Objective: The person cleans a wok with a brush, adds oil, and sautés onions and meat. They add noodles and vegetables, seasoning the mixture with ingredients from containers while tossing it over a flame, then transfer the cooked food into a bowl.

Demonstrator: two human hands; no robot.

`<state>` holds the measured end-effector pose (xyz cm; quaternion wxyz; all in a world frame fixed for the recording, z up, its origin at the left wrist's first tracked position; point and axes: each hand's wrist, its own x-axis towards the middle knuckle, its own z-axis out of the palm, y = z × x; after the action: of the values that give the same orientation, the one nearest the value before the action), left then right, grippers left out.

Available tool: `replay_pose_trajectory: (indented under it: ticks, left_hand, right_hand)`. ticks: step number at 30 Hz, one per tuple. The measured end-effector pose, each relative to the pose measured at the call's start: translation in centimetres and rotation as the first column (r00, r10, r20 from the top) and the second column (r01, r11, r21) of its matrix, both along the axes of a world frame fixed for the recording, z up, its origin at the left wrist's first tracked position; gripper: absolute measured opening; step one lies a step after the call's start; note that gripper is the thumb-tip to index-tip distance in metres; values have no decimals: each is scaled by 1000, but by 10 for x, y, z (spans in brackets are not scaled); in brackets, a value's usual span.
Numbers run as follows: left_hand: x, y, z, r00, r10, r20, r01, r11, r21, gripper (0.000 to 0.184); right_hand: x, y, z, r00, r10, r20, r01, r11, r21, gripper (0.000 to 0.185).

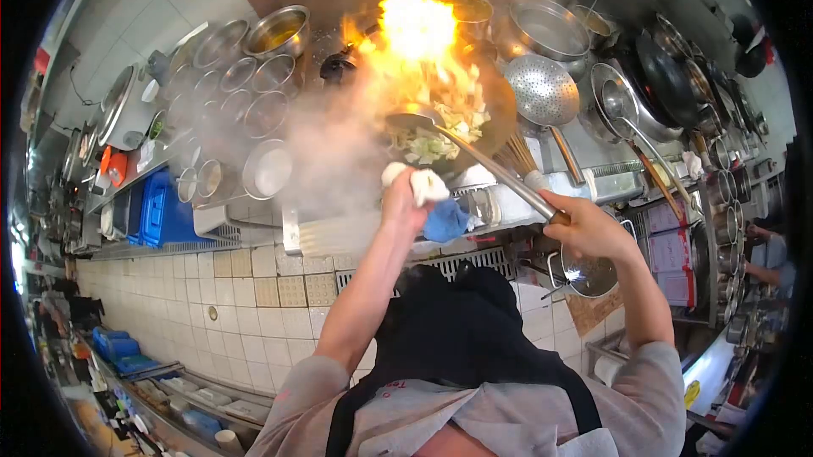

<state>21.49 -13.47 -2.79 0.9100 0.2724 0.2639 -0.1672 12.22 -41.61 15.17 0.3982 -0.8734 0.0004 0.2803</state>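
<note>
Flames (419, 25) rise over a wok (500, 105) that holds pale chopped vegetables (457, 110). At the wok's near edge my left hand (402, 203) is closed on a white cloth (426, 187), with a blue cloth (445, 220) hanging just to its right. My right hand (589, 227) grips the handle end of a long metal ladle (500, 171). The ladle's bowl lies over the left part of the wok, beside the vegetables. Smoke hides the wok's left side.
Right of the wok are a perforated strainer (542, 91), a bamboo brush (525, 160) and stacked pans (665, 76). Small round containers (267, 114) and a metal bowl (278, 32) stand on the left. A pot (589, 275) is below my right hand. Another person's arm (766, 275) shows at far right.
</note>
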Motion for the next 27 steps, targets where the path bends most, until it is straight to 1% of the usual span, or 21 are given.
replay_pose_trajectory:
  ticks: [1, 3, 4, 5, 6, 8, 10, 11, 12, 14, 15, 16, 18, 19, 20, 21, 22, 24, 25, 26, 27]
  left_hand:
    - [3, 0, -9, 1000, -5, 22, 4, 1000, 22, 6]
    - [10, -7, -42, 998, -12, 68, 8, 998, 63, 9]
    - [-9, -7, -52, 990, -53, 131, 33, 989, 146, 9]
    - [-30, -9, -65, 993, 25, 115, -40, 990, 135, 10]
    - [-44, -2, -106, 995, -40, 89, 32, 995, 93, 16]
    - [-73, -3, -75, 999, 29, -13, -26, 984, 175, 13]
    - [-57, 10, -79, 994, 36, 102, -41, 998, 46, 12]
    - [-36, 22, -57, 998, -17, 63, 13, 998, 63, 13]
    - [-18, 34, -33, 997, -67, 28, 65, 995, 75, 14]
    - [-3, 58, -21, 993, -107, 53, 97, 982, 165, 14]
    - [7, 61, -14, 988, -136, 72, 117, 969, 217, 14]
    - [-4, 57, 11, 997, -72, 5, 66, 935, 348, 15]
    - [-16, 66, -10, 984, -143, 111, 47, 795, 605, 34]
    - [-29, 60, -11, 977, -108, 184, -47, 732, 680, 40]
    - [-43, 48, -11, 961, -75, 265, -152, 660, 736, 46]
    - [-55, 40, -11, 935, -52, 351, -259, 578, 774, 52]
    - [-62, 37, -16, 923, -84, 375, -251, 608, 753, 62]
    - [-58, 31, -22, 946, 37, 321, -277, 604, 747, 49]
    - [-52, 40, -26, 973, -20, 230, -156, 675, 721, 42]
    - [-35, 55, -30, 985, -83, 152, -42, 737, 675, 36]
    - [-26, 63, -32, 985, -153, 82, 71, 786, 614, 30]
  right_hand:
    - [7, 2, -7, 994, 47, 97, -38, 995, -95, 61]
    - [21, 8, -38, 948, 166, 270, -84, 952, -293, 60]
    - [24, 13, -48, 937, 171, 306, -60, 939, -339, 60]
    - [25, 20, -58, 923, 174, 342, -33, 924, -381, 60]
    - [23, 24, -63, 911, 174, 375, -1, 907, -421, 59]
    - [11, 19, -65, 906, 88, 414, 17, 970, -243, 61]
    - [-10, 10, -64, 915, 5, 404, 13, 999, -44, 64]
    - [-21, 14, -45, 970, -112, 217, 87, 989, 124, 65]
    - [-30, 13, -47, 974, -204, 102, 173, 952, 253, 64]
    - [-45, 6, -50, 935, -331, -128, 352, 812, 466, 62]
    - [-48, 6, -63, 922, -369, -117, 370, 751, 547, 62]
    - [-46, 10, -73, 905, -414, -92, 392, 734, 554, 64]
    - [-44, 28, -91, 860, -506, -65, 450, 693, 563, 68]
    - [-44, 35, -100, 837, -531, -133, 499, 642, 582, 72]
    - [-43, 43, -106, 841, -509, -184, 504, 611, 611, 75]
    - [-44, 53, -105, 812, -473, -342, 566, 493, 661, 74]
    - [-45, 64, -102, 772, -408, -487, 627, 368, 686, 74]
    - [-50, 84, -87, 698, -185, -691, 713, 91, 695, 71]
    - [-46, 86, -84, 678, -189, -711, 733, 89, 675, 56]
    - [-38, 80, -85, 666, -24, -746, 744, -62, 666, 48]
    - [-27, 72, -89, 655, 143, -742, 753, -206, 625, 41]
